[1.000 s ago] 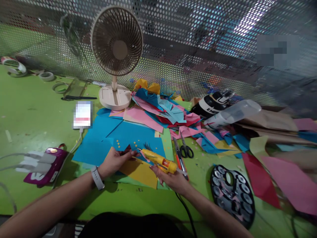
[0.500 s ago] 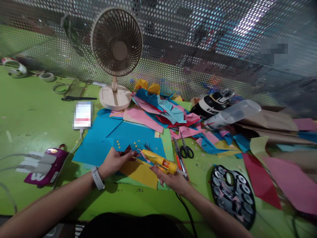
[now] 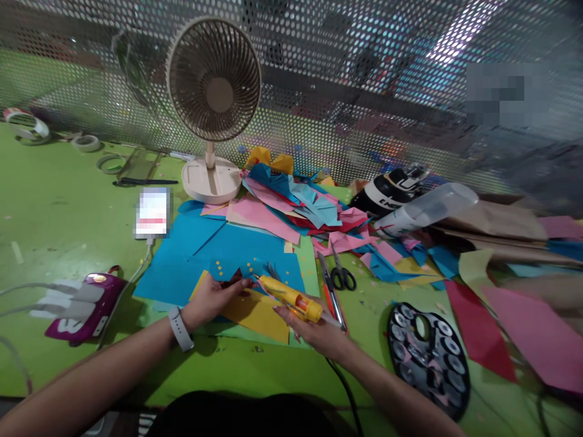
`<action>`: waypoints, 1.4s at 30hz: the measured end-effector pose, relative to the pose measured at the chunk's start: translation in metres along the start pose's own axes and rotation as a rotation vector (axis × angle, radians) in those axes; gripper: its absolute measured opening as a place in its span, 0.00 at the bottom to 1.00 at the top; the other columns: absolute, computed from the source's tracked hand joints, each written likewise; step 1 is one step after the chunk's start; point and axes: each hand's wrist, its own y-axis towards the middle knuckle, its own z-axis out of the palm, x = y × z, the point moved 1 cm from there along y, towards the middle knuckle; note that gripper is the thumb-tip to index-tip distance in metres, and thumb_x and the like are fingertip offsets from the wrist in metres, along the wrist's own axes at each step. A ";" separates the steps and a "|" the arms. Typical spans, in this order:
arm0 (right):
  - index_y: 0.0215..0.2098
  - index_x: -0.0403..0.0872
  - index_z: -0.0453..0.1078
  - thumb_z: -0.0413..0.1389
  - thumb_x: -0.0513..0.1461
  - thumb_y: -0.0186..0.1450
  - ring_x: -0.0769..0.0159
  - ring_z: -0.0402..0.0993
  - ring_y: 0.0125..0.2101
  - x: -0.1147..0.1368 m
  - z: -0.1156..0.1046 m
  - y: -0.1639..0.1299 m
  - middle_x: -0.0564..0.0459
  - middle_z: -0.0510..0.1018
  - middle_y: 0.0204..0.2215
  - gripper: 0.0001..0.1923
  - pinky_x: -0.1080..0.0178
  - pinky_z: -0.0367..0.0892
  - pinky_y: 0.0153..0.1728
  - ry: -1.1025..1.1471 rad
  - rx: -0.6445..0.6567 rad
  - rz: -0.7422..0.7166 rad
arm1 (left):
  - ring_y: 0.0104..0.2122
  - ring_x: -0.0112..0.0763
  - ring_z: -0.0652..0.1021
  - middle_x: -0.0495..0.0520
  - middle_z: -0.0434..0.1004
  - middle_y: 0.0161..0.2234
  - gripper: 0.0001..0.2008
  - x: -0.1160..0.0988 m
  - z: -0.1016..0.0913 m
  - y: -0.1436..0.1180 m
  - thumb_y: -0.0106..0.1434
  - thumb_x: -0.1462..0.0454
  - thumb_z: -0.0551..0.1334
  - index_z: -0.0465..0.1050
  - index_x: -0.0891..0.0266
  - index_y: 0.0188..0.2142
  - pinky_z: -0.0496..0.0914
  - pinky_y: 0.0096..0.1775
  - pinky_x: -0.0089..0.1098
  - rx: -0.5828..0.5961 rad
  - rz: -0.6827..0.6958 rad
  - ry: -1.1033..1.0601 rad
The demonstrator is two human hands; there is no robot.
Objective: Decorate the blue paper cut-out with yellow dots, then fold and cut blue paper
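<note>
My right hand [image 3: 310, 328] is closed around a yellow hot glue gun [image 3: 291, 297], a clear glue stick poking out of its back end. Its nozzle points left, close to the fingertips of my left hand [image 3: 216, 297]. Those fingers pinch a small dark piece that I cannot make out clearly. Under both hands lie a mustard-yellow sheet [image 3: 257, 315] and a large blue sheet [image 3: 182, 255]. Tiny yellow paper squares [image 3: 218, 267] are scattered on the blue paper near my left hand.
Scissors [image 3: 342, 276] and a cutter knife [image 3: 334, 297] lie to the right, beside a black paint palette [image 3: 428, 358]. Crumpled paper scraps [image 3: 300, 200], a fan [image 3: 214, 91] and a bottle [image 3: 387, 191] stand at the back. A purple power strip [image 3: 86, 303] and phone [image 3: 152, 212] are left.
Almost nothing differs. The glue gun has shifted very slightly, its tip still beside my left fingertips.
</note>
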 end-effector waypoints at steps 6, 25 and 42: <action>0.27 0.48 0.62 0.53 0.47 0.64 0.70 0.63 0.22 0.002 -0.009 -0.005 0.56 0.65 0.23 0.13 0.66 0.62 0.24 -0.222 0.073 -0.230 | 0.31 0.37 0.81 0.56 0.82 0.31 0.13 -0.003 0.000 -0.001 0.53 0.55 0.68 0.76 0.63 0.30 0.76 0.33 0.34 0.014 0.056 0.101; 0.38 0.48 0.68 0.53 0.49 0.56 0.55 0.74 0.35 -0.138 -0.141 -0.111 0.46 0.76 0.36 0.17 0.56 0.69 0.37 -0.969 -0.544 0.137 | 0.36 0.40 0.82 0.56 0.82 0.35 0.13 -0.007 -0.003 0.003 0.51 0.59 0.71 0.76 0.65 0.33 0.78 0.37 0.35 -0.112 -0.017 -0.165; 0.40 0.47 0.71 0.49 0.43 0.67 0.60 0.74 0.38 -0.023 -0.048 -0.019 0.47 0.78 0.37 0.11 0.60 0.67 0.39 -0.962 -0.205 -0.239 | 0.37 0.41 0.81 0.53 0.81 0.32 0.13 -0.008 -0.006 0.006 0.48 0.59 0.73 0.75 0.64 0.30 0.76 0.38 0.36 -0.178 -0.055 -0.259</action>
